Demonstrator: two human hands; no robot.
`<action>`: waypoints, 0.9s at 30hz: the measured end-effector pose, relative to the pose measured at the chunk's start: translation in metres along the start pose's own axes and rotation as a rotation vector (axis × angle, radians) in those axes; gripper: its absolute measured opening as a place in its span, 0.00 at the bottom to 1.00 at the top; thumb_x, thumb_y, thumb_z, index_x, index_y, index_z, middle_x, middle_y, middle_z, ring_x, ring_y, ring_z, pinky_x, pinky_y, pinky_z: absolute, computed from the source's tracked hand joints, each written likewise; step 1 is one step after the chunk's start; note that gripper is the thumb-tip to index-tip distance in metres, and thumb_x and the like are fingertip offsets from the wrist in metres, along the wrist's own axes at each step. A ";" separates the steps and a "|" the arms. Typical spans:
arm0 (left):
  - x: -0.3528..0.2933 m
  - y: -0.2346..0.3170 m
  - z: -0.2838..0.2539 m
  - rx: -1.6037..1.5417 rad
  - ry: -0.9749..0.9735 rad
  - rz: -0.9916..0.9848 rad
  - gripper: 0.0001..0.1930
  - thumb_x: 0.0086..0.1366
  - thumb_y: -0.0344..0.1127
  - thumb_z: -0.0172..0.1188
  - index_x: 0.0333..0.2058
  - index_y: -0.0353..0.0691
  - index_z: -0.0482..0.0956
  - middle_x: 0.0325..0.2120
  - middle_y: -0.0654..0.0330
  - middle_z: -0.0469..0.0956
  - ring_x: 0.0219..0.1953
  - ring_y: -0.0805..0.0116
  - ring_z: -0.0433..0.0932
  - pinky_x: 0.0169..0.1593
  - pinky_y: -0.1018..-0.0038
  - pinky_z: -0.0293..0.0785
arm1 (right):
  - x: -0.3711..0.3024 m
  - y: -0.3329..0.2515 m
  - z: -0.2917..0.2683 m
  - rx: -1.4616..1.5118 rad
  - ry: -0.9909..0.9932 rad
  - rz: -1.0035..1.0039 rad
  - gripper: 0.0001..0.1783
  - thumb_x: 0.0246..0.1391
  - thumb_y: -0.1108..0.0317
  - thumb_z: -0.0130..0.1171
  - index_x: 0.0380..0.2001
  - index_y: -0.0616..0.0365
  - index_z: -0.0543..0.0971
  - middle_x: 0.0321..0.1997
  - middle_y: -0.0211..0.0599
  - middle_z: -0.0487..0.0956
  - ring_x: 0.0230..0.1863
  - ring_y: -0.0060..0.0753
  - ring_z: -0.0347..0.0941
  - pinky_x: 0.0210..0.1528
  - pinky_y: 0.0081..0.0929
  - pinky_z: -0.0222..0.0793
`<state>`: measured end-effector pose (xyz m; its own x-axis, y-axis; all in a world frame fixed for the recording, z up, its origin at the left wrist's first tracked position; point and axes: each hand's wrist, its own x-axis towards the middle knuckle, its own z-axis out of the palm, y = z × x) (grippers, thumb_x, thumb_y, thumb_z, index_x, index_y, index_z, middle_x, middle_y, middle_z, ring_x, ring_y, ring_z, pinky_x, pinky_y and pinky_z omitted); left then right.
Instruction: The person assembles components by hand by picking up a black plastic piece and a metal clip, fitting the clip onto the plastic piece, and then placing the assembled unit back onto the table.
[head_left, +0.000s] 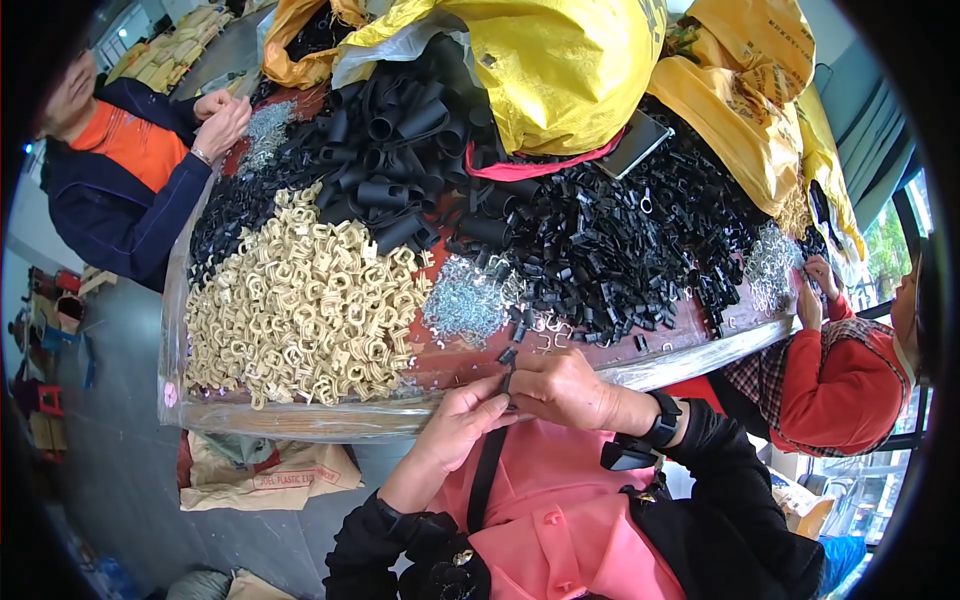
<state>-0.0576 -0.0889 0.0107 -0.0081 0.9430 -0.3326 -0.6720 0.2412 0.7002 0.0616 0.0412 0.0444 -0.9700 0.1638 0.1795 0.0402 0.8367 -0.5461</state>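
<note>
My left hand (pixel 462 422) and my right hand (pixel 562 388) meet at the near edge of the table, both closed in a pinch. A small black plastic part (pixel 507 378) shows between their fingertips; most of it is hidden by the fingers. Just beyond my hands lie a few loose black pieces (pixel 517 328) and a heap of small silvery metal bits (pixel 467 298). Left of these spreads a big pile of beige plastic clips (pixel 300 310). Small black plastic parts (pixel 620 250) are heaped to the right.
Wide black tubes (pixel 400 130) pile up behind the clips. A yellow sack (pixel 570 70) and an orange sack (pixel 725 120) stand at the far side, a dark flat box (pixel 640 145) between them. One person (pixel 130 180) works at the left, another (pixel 830 380) at the right.
</note>
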 end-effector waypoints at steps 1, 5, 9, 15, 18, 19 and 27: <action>0.001 0.000 -0.001 0.000 -0.002 -0.001 0.17 0.63 0.29 0.43 0.50 0.29 0.61 0.45 0.55 0.67 0.47 0.66 0.69 0.51 0.66 0.68 | 0.000 0.002 0.001 -0.001 0.001 0.002 0.08 0.36 0.70 0.57 0.18 0.58 0.68 0.22 0.36 0.68 0.22 0.40 0.70 0.20 0.33 0.65; 0.004 -0.001 -0.008 -0.141 0.038 -0.053 0.15 0.62 0.28 0.44 0.48 0.30 0.63 0.42 0.56 0.70 0.44 0.66 0.71 0.49 0.67 0.69 | 0.003 0.013 0.006 0.237 0.028 -0.009 0.04 0.38 0.74 0.58 0.21 0.59 0.73 0.23 0.37 0.70 0.23 0.38 0.70 0.22 0.29 0.65; 0.007 -0.001 -0.014 -0.367 -0.033 -0.061 0.14 0.61 0.28 0.45 0.46 0.32 0.65 0.40 0.56 0.71 0.41 0.66 0.73 0.47 0.69 0.71 | 0.003 0.020 0.001 0.381 0.030 -0.008 0.07 0.40 0.73 0.59 0.27 0.58 0.75 0.25 0.37 0.71 0.25 0.38 0.70 0.26 0.28 0.66; 0.005 -0.002 -0.020 -0.415 -0.050 -0.067 0.14 0.61 0.28 0.45 0.46 0.32 0.65 0.40 0.56 0.71 0.41 0.66 0.73 0.47 0.70 0.71 | -0.002 0.021 -0.013 0.207 -0.018 -0.156 0.12 0.38 0.64 0.62 0.30 0.53 0.77 0.39 0.36 0.68 0.41 0.40 0.64 0.39 0.33 0.60; 0.003 -0.004 -0.021 -0.394 -0.040 -0.076 0.14 0.61 0.28 0.45 0.46 0.32 0.65 0.40 0.56 0.71 0.42 0.67 0.73 0.47 0.70 0.71 | -0.002 0.019 -0.014 0.109 -0.062 -0.197 0.14 0.38 0.62 0.62 0.31 0.52 0.77 0.45 0.35 0.66 0.46 0.40 0.60 0.44 0.36 0.56; 0.003 -0.005 -0.020 -0.379 -0.038 -0.081 0.14 0.62 0.28 0.45 0.47 0.32 0.64 0.41 0.56 0.71 0.42 0.67 0.72 0.47 0.70 0.71 | -0.004 0.019 -0.013 0.081 -0.079 -0.216 0.14 0.37 0.62 0.62 0.31 0.52 0.77 0.48 0.35 0.64 0.48 0.40 0.58 0.46 0.37 0.53; 0.007 -0.006 -0.013 -0.213 -0.012 -0.127 0.15 0.62 0.29 0.44 0.48 0.31 0.62 0.43 0.57 0.69 0.45 0.68 0.70 0.48 0.70 0.70 | -0.009 0.022 -0.002 0.046 -0.120 -0.238 0.20 0.35 0.61 0.63 0.36 0.51 0.74 0.52 0.36 0.61 0.51 0.39 0.56 0.48 0.40 0.48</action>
<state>-0.0635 -0.0872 -0.0042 0.0946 0.9113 -0.4008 -0.8083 0.3054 0.5035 0.0719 0.0590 0.0322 -0.9724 -0.1003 0.2108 -0.2009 0.8193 -0.5370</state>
